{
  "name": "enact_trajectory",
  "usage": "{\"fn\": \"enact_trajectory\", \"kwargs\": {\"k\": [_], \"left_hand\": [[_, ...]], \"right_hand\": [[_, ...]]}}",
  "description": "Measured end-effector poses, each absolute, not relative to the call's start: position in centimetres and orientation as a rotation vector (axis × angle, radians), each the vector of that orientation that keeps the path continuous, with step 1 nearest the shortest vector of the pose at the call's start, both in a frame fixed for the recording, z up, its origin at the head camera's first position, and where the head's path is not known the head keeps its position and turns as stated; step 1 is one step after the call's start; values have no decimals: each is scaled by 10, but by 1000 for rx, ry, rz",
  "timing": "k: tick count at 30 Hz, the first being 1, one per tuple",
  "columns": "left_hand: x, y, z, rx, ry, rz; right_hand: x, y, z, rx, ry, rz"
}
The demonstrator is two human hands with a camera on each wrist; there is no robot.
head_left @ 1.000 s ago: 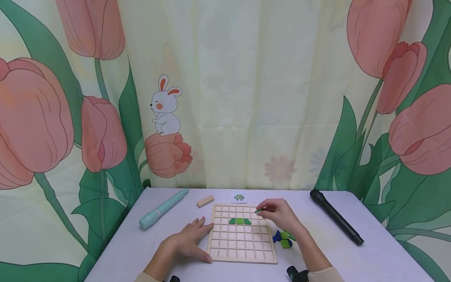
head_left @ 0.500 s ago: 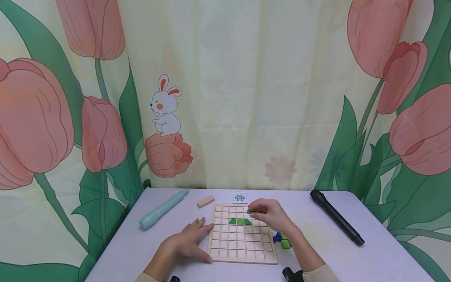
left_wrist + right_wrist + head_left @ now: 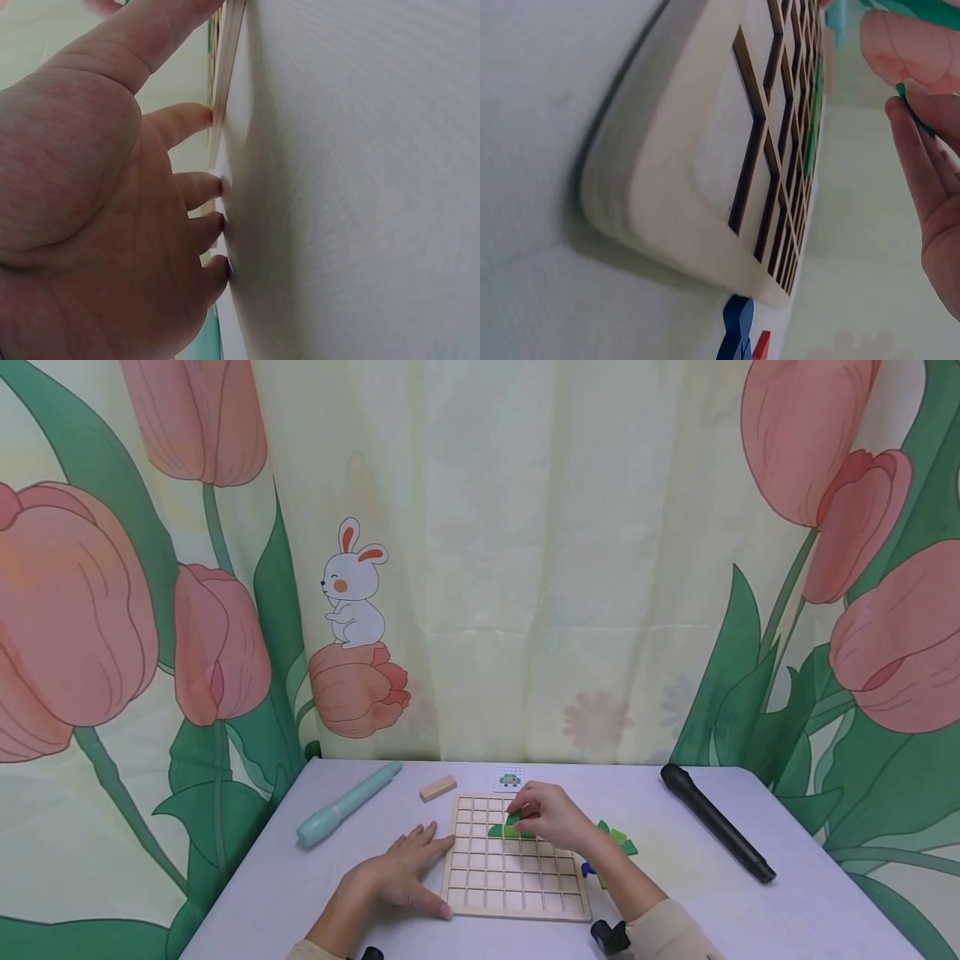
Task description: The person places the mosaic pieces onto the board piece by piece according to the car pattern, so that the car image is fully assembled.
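Note:
My right hand (image 3: 557, 817) pinches a small dark green tile (image 3: 513, 818) between thumb and fingers, just over the upper part of a wooden grid board (image 3: 516, 893). In the right wrist view this green tile (image 3: 915, 109) shows edge-on at the fingertips. Under the hand, a row of green tiles (image 3: 496, 832) lies in the grid, its right end partly covered. My left hand (image 3: 397, 870) rests spread on the table, thumb and index fingertip touching the board's left edge. The left wrist view shows the palm and straight fingers of the left hand (image 3: 112, 202) beside the board.
Loose green tiles (image 3: 628, 847) and blue tiles (image 3: 587, 868) lie right of the board, partly behind my forearm. A pattern card (image 3: 509, 778) and a wooden block (image 3: 438, 788) sit beyond it. A teal cylinder (image 3: 348, 804) lies left, a black stick (image 3: 716, 822) right.
My right hand has moved left across the board with the green tile, now over the row of tiles. More loose tiles show behind the forearm. My left hand has stayed put.

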State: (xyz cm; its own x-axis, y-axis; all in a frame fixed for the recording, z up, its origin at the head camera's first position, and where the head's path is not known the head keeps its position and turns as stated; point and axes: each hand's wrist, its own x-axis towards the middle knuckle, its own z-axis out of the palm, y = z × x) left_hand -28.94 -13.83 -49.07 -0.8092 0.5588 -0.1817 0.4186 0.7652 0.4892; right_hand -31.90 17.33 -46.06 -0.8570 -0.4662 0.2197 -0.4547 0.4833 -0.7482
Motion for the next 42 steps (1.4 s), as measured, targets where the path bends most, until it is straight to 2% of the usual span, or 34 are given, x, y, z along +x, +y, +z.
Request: {"fn": "enact_trajectory", "kwargs": {"k": [20,28,42], "left_hand": [[-284,-132,-485,763,2665,565],[-283,-132,-486,751,2668,556],[-286,-132,-488,731,2663,551]], "right_hand": [[-326,134,-466,-911,2724,-1010],[-326,122,-470,-1018,2702,-985],[-326,117,-480,-860,2709,-917]]}}
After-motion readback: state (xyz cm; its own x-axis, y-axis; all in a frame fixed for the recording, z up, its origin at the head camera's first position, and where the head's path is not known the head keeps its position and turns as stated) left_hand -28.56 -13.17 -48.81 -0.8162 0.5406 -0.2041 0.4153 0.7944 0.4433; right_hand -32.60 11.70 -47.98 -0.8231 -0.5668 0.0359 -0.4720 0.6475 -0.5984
